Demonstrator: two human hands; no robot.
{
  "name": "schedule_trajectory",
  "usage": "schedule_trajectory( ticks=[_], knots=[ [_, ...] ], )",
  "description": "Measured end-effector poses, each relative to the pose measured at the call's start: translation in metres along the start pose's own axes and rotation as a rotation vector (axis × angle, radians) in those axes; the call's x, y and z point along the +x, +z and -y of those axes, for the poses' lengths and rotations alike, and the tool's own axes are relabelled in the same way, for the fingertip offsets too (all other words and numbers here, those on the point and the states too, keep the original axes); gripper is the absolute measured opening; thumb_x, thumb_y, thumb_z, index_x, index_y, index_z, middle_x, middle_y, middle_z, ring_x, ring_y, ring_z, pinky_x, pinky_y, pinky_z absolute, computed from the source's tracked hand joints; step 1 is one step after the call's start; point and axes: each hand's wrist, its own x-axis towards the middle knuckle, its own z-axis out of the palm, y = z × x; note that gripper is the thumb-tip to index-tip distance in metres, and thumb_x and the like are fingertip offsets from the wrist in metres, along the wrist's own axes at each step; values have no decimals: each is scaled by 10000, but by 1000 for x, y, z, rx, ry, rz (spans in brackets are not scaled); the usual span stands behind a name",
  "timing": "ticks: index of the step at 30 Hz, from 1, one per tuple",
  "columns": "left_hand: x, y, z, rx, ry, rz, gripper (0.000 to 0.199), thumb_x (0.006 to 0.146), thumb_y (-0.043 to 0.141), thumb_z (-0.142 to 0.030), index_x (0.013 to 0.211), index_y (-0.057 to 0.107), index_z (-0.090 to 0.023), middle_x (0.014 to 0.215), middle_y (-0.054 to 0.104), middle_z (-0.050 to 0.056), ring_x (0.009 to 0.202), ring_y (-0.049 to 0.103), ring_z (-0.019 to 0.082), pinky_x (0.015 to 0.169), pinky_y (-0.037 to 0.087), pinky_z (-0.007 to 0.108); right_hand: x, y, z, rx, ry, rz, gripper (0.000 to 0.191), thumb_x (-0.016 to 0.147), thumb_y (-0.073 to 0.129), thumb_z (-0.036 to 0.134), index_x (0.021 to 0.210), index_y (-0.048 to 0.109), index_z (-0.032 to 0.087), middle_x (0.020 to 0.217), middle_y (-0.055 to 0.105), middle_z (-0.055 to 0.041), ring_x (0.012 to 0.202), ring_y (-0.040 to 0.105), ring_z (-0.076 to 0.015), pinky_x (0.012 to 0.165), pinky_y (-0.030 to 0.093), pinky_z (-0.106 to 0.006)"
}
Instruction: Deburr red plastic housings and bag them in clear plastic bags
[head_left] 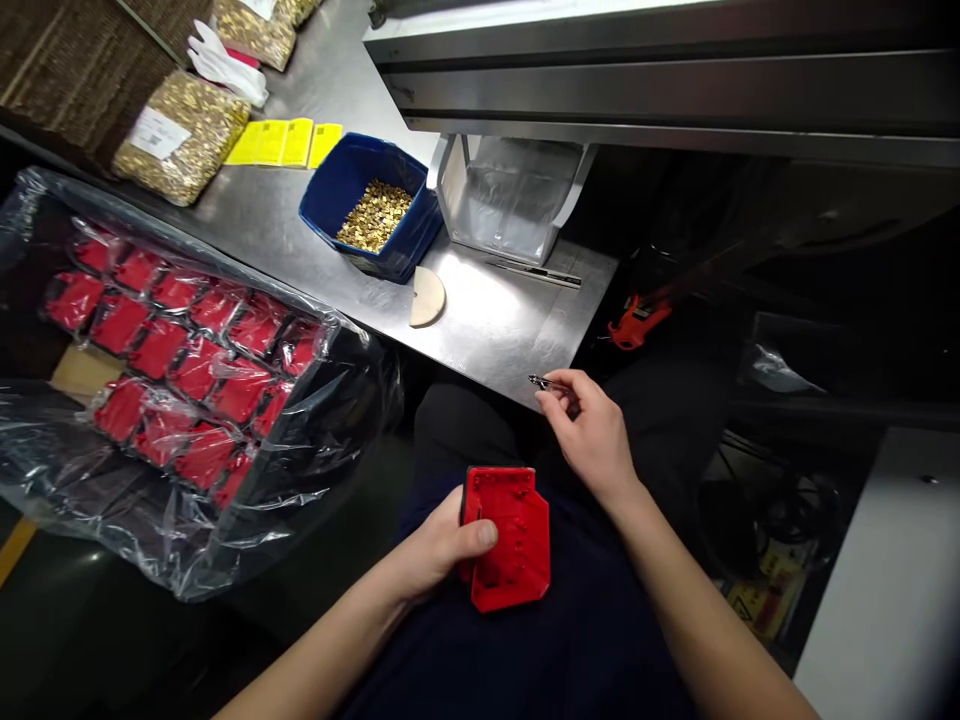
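Note:
My left hand [450,545] grips a red plastic housing [514,540] by its left edge, thumb on the inner face and fingers hidden behind. The housing is shallow, with raised walls, small posts inside and a dark rim along one side. Up and to the right, my right hand [592,430] pinches a small, dark, shiny metal tool [541,382], its tip pointing left beyond the fingers. This tool is close to the metal table's front corner and apart from the housing; its kind is hard to make out.
A plastic-lined crate [352,350] at left holds several bagged red parts [180,365]. On the table [495,330] are a blue bin [322,200] with brass pieces [375,215], a clear-fronted bin [510,200], a beige half-disc [427,298] and a slim knife [536,272]. An orange-handled tool [637,322] hangs at right.

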Motion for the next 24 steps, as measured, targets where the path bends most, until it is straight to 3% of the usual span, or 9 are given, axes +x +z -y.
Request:
schedule_trajectory(
  ticks=[3, 6, 9, 11, 15, 24],
  knots=[
    [0, 0, 1, -34, 16, -5, 949, 724, 818, -659, 1461, 519, -142, 1366, 626, 211, 1199, 620, 384, 948, 532, 436, 12, 9, -17, -182, 57, 78, 157, 934, 623, 269, 1080, 637, 212, 917, 702, -45, 779, 666, -218, 702, 500, -319],
    [0, -2, 2, -56, 19, -14, 941, 720, 824, -657, 1452, 530, -144, 1369, 627, 211, 1228, 610, 387, 962, 526, 430, 2, -4, -7, -80, 74, 84, 108, 946, 642, 302, 1036, 637, 242, 851, 685, -1, 731, 656, -189, 676, 493, -295],
    [0, -4, 4, -67, 16, -30, 863, 735, 822, -645, 1386, 577, -135, 1272, 678, 197, 1104, 670, 340, 898, 541, 391, -20, -25, 18, 75, -75, 82, 116, 959, 648, 284, 1069, 639, 250, 870, 675, 4, 754, 650, -171, 726, 522, -287],
    [1, -4, 4, -69, 24, -21, 776, 758, 818, -618, 1327, 603, -135, 1174, 712, 169, 997, 697, 291, 850, 540, 353, -35, -34, 32, 86, -246, 159, 125, 970, 640, 237, 1095, 641, 241, 905, 681, -11, 784, 651, -174, 746, 531, -295],
    [4, -2, 0, -58, 29, 42, 704, 786, 817, -577, 1302, 597, -151, 1112, 720, 128, 940, 702, 247, 844, 517, 318, -52, -31, 41, -3, -495, 306, 195, 1002, 591, 155, 1190, 617, 199, 1022, 715, -64, 901, 671, -205, 809, 545, -339],
    [6, -2, -3, 0, 73, 63, 612, 814, 799, -558, 1230, 618, -147, 1063, 720, 105, 960, 690, 250, 840, 511, 316, -52, -17, 42, -79, -617, 282, 196, 994, 598, 104, 1184, 642, 112, 1007, 732, -104, 869, 675, -218, 784, 561, -363]
  ],
)
